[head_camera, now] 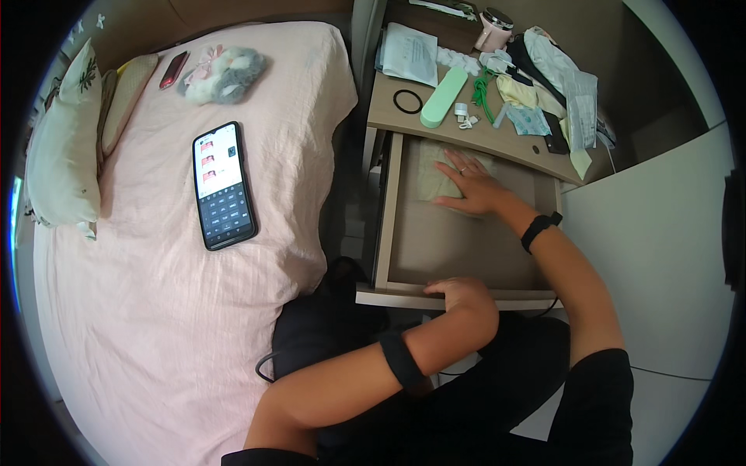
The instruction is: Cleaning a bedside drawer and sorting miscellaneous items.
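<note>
A wooden drawer (460, 250) stands pulled out below a desktop. Inside, at its back left, lies a flat pale yellow-green item (432, 175), perhaps a folded cloth or a packet. My right hand (475, 185) is spread flat over it, palm down, a ring on one finger and a black band at the wrist. My left hand (466, 297) bends at the wrist over the drawer's front panel (402, 299). Its thumb side shows at the panel's top edge, while most of the fingers are hidden, so its grip is unclear.
On the desktop (396, 119) lie a mint-green case (444, 98), a black ring band (408, 101), a green cable (480, 93), a white charger (461, 110) and piled cloths (548, 76). Left, the bed (145, 303) holds a lit smartphone (224, 186) and a plush toy (224, 76). A white cabinet (653, 233) borders the right.
</note>
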`<action>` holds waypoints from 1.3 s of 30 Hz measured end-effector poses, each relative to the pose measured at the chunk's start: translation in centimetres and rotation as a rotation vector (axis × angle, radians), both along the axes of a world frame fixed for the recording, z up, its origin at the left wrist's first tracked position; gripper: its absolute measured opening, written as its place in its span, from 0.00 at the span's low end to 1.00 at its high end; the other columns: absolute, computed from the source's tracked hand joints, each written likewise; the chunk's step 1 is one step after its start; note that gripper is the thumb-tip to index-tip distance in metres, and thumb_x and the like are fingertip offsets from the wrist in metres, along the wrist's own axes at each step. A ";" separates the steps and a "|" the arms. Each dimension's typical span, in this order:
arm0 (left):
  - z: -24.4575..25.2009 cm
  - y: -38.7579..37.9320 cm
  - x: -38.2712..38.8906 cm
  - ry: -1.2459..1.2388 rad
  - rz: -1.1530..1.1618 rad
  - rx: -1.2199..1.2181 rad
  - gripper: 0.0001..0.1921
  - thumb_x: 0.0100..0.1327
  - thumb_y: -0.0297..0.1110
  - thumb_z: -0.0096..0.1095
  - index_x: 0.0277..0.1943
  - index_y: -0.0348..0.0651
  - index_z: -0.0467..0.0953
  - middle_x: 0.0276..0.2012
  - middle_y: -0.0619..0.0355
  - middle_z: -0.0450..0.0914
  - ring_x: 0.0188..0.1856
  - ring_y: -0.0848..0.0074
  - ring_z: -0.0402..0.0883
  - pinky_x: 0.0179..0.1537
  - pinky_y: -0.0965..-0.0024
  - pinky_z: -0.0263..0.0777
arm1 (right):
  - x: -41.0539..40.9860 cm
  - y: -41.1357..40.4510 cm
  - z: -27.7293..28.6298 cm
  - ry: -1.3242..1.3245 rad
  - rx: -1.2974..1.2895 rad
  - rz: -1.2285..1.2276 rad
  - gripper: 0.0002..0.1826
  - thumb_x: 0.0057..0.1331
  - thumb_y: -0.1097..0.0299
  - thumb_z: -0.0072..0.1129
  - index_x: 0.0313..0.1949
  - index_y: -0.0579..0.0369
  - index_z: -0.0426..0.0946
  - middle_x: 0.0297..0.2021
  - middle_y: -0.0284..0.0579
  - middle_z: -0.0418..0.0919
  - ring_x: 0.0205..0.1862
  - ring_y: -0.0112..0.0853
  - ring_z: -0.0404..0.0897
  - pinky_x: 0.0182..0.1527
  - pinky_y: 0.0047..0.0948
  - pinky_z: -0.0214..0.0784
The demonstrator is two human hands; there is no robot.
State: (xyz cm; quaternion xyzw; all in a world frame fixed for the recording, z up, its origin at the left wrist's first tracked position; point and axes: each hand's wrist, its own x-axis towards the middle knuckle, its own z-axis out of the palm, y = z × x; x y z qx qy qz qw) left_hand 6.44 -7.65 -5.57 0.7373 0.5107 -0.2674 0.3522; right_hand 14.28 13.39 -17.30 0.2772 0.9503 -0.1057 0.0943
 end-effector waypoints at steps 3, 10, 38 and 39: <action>0.6 0.0 -0.3 0.008 0.000 -0.004 0.24 0.49 0.32 0.74 0.52 0.37 0.81 0.55 0.40 0.78 0.58 0.46 0.76 0.52 0.44 0.73 | 1.4 0.3 0.5 -0.021 -0.008 -0.037 0.45 0.64 0.31 0.47 0.73 0.42 0.51 0.73 0.59 0.44 0.75 0.52 0.43 0.74 0.47 0.35; 1.1 0.4 -0.4 0.033 -0.054 -0.045 0.28 0.53 0.41 0.73 0.56 0.38 0.78 0.59 0.40 0.74 0.61 0.45 0.72 0.54 0.43 0.72 | 6.3 1.0 2.3 -0.174 -0.002 -0.215 0.45 0.63 0.32 0.48 0.71 0.44 0.53 0.71 0.60 0.50 0.72 0.55 0.52 0.71 0.47 0.46; 0.0 0.7 0.0 0.044 -0.087 -0.141 0.35 0.48 0.57 0.76 0.58 0.48 0.78 0.58 0.56 0.78 0.59 0.58 0.76 0.58 0.42 0.68 | 0.8 -6.5 6.8 -0.368 -0.231 -0.115 0.31 0.65 0.49 0.50 0.62 0.56 0.66 0.57 0.62 0.70 0.56 0.53 0.74 0.57 0.46 0.67; 0.0 0.5 -0.2 0.043 -0.085 -0.115 0.37 0.47 0.58 0.77 0.58 0.49 0.78 0.59 0.56 0.78 0.60 0.58 0.75 0.58 0.42 0.67 | -2.9 -7.0 9.5 -0.473 -0.310 -0.076 0.30 0.64 0.51 0.53 0.60 0.54 0.69 0.55 0.59 0.73 0.54 0.52 0.75 0.55 0.46 0.68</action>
